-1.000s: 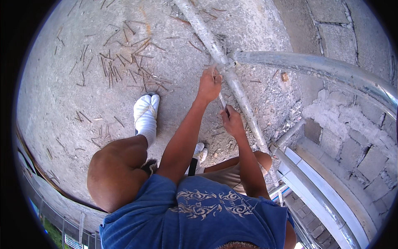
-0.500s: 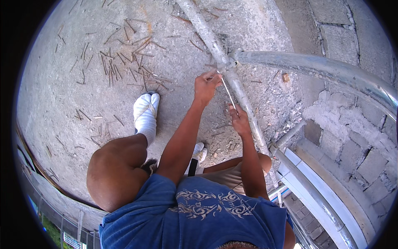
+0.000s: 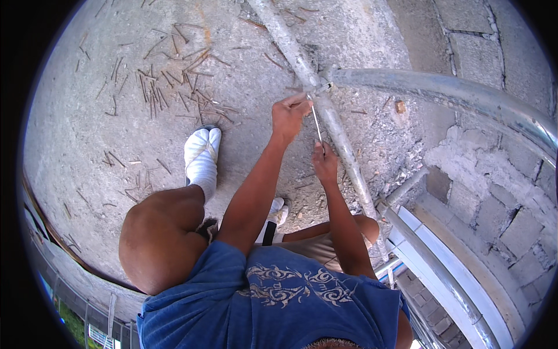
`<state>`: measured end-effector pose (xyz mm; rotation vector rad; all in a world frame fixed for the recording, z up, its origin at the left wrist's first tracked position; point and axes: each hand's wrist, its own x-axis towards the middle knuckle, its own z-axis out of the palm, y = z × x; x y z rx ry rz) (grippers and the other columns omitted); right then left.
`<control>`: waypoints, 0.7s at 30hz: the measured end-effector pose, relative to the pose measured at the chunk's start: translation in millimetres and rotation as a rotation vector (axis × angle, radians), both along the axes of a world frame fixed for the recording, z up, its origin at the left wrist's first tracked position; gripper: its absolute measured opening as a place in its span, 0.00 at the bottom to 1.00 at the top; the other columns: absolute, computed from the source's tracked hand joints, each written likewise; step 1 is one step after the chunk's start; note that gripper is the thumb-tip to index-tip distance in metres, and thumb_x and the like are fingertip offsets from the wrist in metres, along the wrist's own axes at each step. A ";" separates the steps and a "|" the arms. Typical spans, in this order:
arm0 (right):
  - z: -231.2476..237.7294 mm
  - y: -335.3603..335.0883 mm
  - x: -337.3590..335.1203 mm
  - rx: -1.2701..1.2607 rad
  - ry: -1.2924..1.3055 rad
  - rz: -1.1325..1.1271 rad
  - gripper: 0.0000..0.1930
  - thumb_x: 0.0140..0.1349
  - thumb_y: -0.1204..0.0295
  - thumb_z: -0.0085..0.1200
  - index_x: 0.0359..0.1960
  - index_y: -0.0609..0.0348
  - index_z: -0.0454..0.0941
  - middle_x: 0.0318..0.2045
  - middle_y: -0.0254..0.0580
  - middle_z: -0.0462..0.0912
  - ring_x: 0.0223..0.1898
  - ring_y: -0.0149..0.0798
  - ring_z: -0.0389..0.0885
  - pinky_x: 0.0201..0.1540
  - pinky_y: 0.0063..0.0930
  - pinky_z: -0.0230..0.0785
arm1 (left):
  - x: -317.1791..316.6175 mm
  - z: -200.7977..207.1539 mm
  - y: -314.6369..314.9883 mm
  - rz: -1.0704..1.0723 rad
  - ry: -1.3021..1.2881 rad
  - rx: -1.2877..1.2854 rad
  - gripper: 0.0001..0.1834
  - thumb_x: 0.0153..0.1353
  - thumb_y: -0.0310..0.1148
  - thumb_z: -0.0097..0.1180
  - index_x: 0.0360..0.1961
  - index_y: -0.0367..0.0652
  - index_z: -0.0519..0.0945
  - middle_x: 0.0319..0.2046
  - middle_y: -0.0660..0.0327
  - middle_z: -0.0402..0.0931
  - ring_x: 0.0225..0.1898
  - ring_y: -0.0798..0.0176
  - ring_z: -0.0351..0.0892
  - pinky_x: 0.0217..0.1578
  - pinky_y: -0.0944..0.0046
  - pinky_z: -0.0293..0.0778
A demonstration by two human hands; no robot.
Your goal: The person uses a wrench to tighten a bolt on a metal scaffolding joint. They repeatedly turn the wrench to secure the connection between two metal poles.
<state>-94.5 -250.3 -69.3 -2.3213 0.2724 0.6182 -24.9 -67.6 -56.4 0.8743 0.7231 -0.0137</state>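
Note:
A thin, shiny metal rod (image 3: 317, 125) stretches between my two hands, beside a long scaffold pipe (image 3: 334, 122). My right hand (image 3: 326, 165) is closed around its near end. With fingertips pinched at the rod's far end, my left hand (image 3: 289, 118) is right next to a pipe clamp (image 3: 323, 88). That clamp sits where a second, thicker pipe (image 3: 430, 85) meets the long one. My left fingers partly hide the rod's far tip, so its shape there cannot be made out.
Rusty nails or short rods (image 3: 152, 93) lie scattered over the concrete floor (image 3: 75, 139) on the left. A concrete block wall (image 3: 476, 198) rises on the right, with another pipe (image 3: 436, 267) along it. My foot in a white sock (image 3: 201, 157) stands left of my hands.
My right hand has shifted left and slightly away from me, and the rod now stands more upright in the picture. My left hand stays by the clamp.

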 end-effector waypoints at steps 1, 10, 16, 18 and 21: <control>-4.8 2.4 -1.1 0.076 -0.021 -0.056 0.20 0.69 0.57 0.47 0.47 0.64 0.75 0.24 0.45 0.78 0.26 0.35 0.77 0.31 0.32 0.71 | 0.9 -0.3 0.6 0.004 -0.008 -0.001 0.22 0.53 0.25 0.65 0.48 0.25 0.77 0.38 0.49 0.82 0.37 0.63 0.82 0.39 0.67 0.78; -21.7 28.3 -4.9 0.523 0.092 -0.609 0.19 0.63 0.62 0.59 0.46 0.67 0.75 0.29 0.37 0.78 0.27 0.30 0.78 0.30 0.25 0.77 | 3.7 -1.8 0.1 0.013 -0.062 0.049 0.19 0.52 0.23 0.65 0.46 0.27 0.80 0.38 0.50 0.83 0.38 0.65 0.82 0.40 0.69 0.76; -35.4 35.4 4.8 0.734 0.117 -0.832 0.16 0.63 0.69 0.58 0.49 0.66 0.73 0.31 0.38 0.78 0.29 0.32 0.78 0.36 0.30 0.77 | 4.5 -6.0 5.5 -0.056 -0.051 0.175 0.19 0.51 0.24 0.66 0.45 0.28 0.81 0.37 0.50 0.83 0.38 0.64 0.82 0.40 0.69 0.77; -36.3 36.0 6.5 0.838 0.073 -0.952 0.15 0.62 0.73 0.57 0.48 0.65 0.73 0.32 0.37 0.78 0.30 0.34 0.78 0.39 0.33 0.76 | 5.2 -6.9 5.8 -0.071 -0.045 0.226 0.19 0.50 0.25 0.67 0.44 0.29 0.81 0.36 0.51 0.83 0.38 0.64 0.82 0.40 0.69 0.77; -26.8 34.1 2.2 0.864 0.143 -1.092 0.14 0.61 0.76 0.56 0.48 0.64 0.73 0.31 0.36 0.78 0.29 0.34 0.78 0.40 0.35 0.75 | 6.2 -7.7 4.3 -0.050 -0.075 0.294 0.19 0.49 0.27 0.68 0.43 0.29 0.82 0.35 0.52 0.84 0.37 0.64 0.83 0.39 0.69 0.77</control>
